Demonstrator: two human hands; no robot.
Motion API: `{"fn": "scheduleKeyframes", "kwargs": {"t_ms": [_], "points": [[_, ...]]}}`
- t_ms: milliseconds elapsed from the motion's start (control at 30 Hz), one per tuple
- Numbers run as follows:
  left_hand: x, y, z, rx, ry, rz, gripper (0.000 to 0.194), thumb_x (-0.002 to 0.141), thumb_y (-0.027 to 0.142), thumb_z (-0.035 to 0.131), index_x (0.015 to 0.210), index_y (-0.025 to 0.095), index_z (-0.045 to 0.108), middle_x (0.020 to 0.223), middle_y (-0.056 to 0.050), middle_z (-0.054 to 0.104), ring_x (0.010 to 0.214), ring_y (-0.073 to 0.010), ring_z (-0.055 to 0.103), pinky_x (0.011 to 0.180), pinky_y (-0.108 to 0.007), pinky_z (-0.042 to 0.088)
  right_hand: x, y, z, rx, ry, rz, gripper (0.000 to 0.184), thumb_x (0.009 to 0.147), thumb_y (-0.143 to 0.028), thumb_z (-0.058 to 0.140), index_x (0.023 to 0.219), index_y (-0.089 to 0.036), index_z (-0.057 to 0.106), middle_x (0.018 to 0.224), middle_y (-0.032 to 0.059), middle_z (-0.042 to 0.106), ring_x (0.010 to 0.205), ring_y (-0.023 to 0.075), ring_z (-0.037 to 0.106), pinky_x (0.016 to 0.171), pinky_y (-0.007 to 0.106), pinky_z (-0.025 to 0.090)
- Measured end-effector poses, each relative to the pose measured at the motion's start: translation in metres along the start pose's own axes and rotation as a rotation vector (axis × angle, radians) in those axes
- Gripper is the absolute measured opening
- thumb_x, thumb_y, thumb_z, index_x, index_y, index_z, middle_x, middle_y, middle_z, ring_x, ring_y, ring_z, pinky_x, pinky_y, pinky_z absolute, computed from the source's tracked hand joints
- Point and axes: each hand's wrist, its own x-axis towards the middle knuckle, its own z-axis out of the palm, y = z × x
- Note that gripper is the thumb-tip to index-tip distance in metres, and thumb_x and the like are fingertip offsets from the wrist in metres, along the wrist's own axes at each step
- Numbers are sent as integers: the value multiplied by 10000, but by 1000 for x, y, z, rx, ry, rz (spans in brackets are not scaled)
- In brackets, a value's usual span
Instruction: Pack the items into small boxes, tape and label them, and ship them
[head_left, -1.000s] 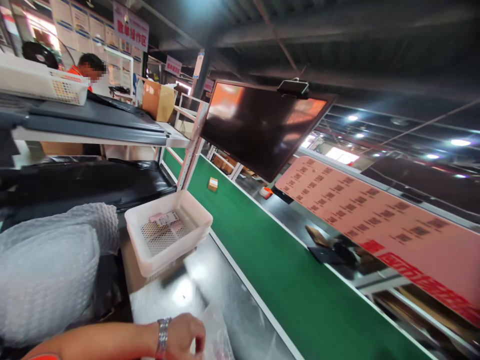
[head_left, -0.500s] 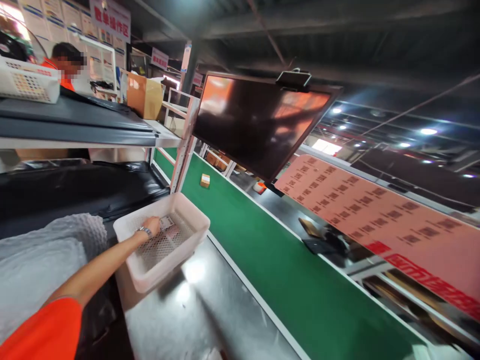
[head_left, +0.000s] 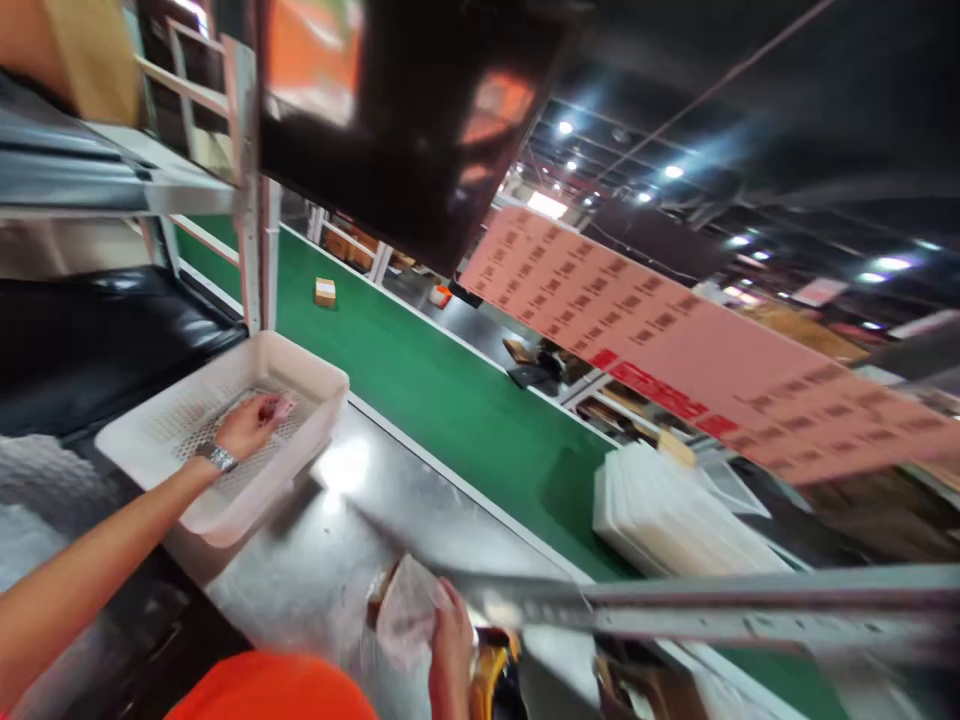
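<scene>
My left hand [head_left: 247,424] reaches into a white perforated basket [head_left: 319,375] on the steel worktop [head_left: 330,540]. Its fingers are closed on a small pink packet [head_left: 283,406] that lies in the basket. A metal watch band sits on that wrist. My right hand [head_left: 450,640] is low in the picture, near my orange sleeve. It grips a clear plastic bag [head_left: 405,605] with something brownish inside, held just above the worktop.
A green conveyor belt [head_left: 450,400] runs past the worktop and carries a small cardboard box [head_left: 325,291] far up. A dark monitor [head_left: 397,110] hangs overhead. White foam sheets [head_left: 660,515] are stacked beyond the belt. A pink barcode board [head_left: 675,340] slants at right. Bubble wrap [head_left: 30,480] lies at left.
The camera swung right and down. My left hand stays in the basket and has closed on the pink packet. My right hand with the bag has come into view.
</scene>
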Motion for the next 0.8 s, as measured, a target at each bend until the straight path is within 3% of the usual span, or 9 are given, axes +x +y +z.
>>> {"fn": "scheduleKeyframes", "kwargs": {"t_ms": [33,100,167,233,300,367,567,667,800], "points": [[-26,13,20,-184,-90,41,621,1138,339,720,1677,85,546,1075,-9,763,982,-174,711,975,-299,549,0,5,1,7,51,46,581,823,-753,729,1094,-248,818,1077,134,887,1033,383,843,850,491,707],[-90,36,66,-526,-428,23,982,994,475,872,1796,161,400,960,32,741,779,-172,707,795,-310,576,6,8,11,9,70,71,601,765,-717,689,1124,-248,798,1080,148,891,1040,396,849,870,494,704],[-152,51,115,-658,-822,-47,1318,782,422,998,1868,256,268,962,49,740,696,-172,712,704,-322,573,13,7,23,-27,6,-4,583,812,-651,651,1200,-236,785,1145,155,895,1074,375,855,930,482,696],[-194,58,157,-650,-976,-87,1434,706,327,976,1900,260,184,942,44,741,698,-187,720,685,-330,557,15,4,31,-93,-47,-102,550,875,-605,617,1242,-233,788,1164,149,904,1077,352,859,955,461,683],[-212,58,185,-560,-933,-83,1427,696,297,929,1907,227,177,917,39,742,711,-197,709,675,-328,520,11,3,30,-154,-114,-189,498,935,-579,601,1235,-237,806,1133,129,917,1036,327,861,942,435,676],[-215,54,199,-443,-857,-70,1367,706,314,896,1896,193,234,901,34,749,705,-206,695,658,-327,490,3,6,23,-202,-191,-258,449,993,-544,590,1223,-241,829,1079,106,926,968,302,860,903,408,674],[-216,46,206,-315,-813,-86,1034,795,402,799,1750,109,531,861,22,742,645,-194,679,631,-315,518,-16,32,-8,-307,-380,-492,378,1007,-349,637,1254,-242,903,1181,132,939,1075,297,884,999,410,687],[-226,49,215,-269,-824,-72,908,791,436,814,1627,127,644,811,30,736,656,-199,698,633,-296,523,-24,37,-17,-288,-447,-482,394,1033,-393,649,1281,-245,917,1193,137,937,1098,312,876,1012,432,688],[-239,57,231,-172,-838,24,387,843,403,762,1188,228,777,757,11,758,725,-229,738,692,-316,553,-43,26,-18,-204,-539,-390,446,1109,-531,594,1275,-294,933,1193,121,929,1125,327,863,1047,463,673]]}}
